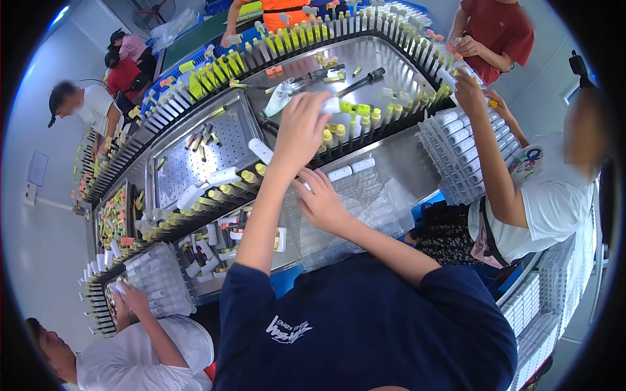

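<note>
My left hand (304,124) is raised over the near row of the rack, its fingers closed on a small white part (331,105). A yellow-green clip-like piece (356,109) sticks out beyond that part. Lower and closer to my body, my right hand (324,203) has its fingers curled round a white plastic piece (306,186), mostly hidden behind my left forearm. An elongated white plastic body (260,150) shows on the other side of that forearm; whether both are one piece I cannot tell. Beneath my right hand lies a clear plastic blister tray (355,221).
A black rack with upright yellow-green-tipped holders (375,118) surrounds metal trays (313,52). Loose small parts lie in a perforated tray (176,176). White pieces fill a stacked tray (456,140) at right. A box of mixed parts (205,251) sits at left. Several co-workers stand around.
</note>
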`<state>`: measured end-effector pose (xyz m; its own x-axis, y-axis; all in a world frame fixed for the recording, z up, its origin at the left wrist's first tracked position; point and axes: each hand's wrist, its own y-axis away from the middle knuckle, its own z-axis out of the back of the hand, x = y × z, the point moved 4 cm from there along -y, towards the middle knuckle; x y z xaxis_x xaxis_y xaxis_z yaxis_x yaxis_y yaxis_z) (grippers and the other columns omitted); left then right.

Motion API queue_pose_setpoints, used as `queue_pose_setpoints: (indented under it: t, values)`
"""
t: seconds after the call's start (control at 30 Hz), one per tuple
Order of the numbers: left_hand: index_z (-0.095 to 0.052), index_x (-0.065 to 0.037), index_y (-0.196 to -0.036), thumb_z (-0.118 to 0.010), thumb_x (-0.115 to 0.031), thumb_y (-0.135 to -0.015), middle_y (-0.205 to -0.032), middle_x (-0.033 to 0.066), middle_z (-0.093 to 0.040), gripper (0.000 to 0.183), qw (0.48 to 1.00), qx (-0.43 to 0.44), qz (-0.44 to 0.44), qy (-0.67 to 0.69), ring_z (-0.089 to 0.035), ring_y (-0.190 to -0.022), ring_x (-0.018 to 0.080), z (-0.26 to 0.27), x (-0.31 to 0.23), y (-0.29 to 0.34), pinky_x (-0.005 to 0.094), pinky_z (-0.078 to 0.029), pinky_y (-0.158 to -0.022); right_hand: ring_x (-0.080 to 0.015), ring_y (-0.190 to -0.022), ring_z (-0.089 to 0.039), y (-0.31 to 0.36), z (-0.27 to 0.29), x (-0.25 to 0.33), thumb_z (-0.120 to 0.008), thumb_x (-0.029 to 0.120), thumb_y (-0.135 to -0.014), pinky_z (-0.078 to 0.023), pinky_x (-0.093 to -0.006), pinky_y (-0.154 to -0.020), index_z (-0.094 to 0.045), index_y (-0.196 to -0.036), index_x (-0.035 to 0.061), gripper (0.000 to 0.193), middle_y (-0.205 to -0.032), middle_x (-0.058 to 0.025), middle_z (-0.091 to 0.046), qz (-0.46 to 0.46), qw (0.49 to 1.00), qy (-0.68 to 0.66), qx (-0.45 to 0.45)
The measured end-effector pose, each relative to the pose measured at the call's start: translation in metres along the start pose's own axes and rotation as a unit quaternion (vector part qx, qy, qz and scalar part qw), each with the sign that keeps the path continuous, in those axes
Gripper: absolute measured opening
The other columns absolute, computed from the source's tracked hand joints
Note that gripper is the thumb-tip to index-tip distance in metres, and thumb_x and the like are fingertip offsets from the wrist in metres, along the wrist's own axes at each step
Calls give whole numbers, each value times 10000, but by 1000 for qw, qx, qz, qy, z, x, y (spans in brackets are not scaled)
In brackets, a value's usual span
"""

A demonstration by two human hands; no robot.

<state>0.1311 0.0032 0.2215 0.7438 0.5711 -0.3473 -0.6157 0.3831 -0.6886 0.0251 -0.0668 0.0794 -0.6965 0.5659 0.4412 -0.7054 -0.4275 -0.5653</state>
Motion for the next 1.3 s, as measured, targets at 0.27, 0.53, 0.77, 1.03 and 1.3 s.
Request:
queue_pose_setpoints:
  t: [0.27,0.53,0.77,1.03,1.3]
  values:
    - [-648,-103,-1375,-692,-136,-979,-1277,127,-679,400,985,171,4,-6,-597,-1248,340,-75,53,5,461,-486,-1069,-433,-1250,-612,86,14,-97,-719,19,-878,-499,-526,-1083,-652,-1276,11,403,-1336,-232,-635,-123,992,-16,2]
    - [-644,-136,-1347,-821,-238,-838,-1095,116,-623,548,976,86,122,-161,-614,-1072,345,-48,42,49,479,-539,-911,-353,-1252,-615,82,3,-161,-722,139,-915,-533,-517,-996,-684,-1262,74,355,-1302,-144,-661,-140,972,189,16]
    - [-655,-131,-1260,-812,-269,-842,-1035,111,-659,468,946,86,165,-265,-651,-1025,359,-12,50,81,496,-538,-885,-318,-1316,-585,51,-5,-203,-708,177,-971,-523,-532,-1065,-676,-1301,116,337,-1346,-93,-636,-170,900,257,308]
    - [-660,-104,-1269,-806,-265,-858,-1194,136,-680,465,925,31,185,-329,-643,-1151,360,29,56,120,515,-514,-977,-335,-1311,-632,43,-17,-254,-722,215,-984,-529,-604,-1039,-665,-1270,68,328,-1309,-107,-704,-154,897,181,373]
    - [-663,-31,-1254,-703,-92,-923,-1268,142,-672,339,968,25,179,-172,-623,-1209,345,-72,21,243,500,-483,-1044,-398,-1207,-637,17,65,-153,-626,181,-1057,-536,-563,-951,-613,-1266,16,266,-1271,-193,-674,-133,986,46,92]
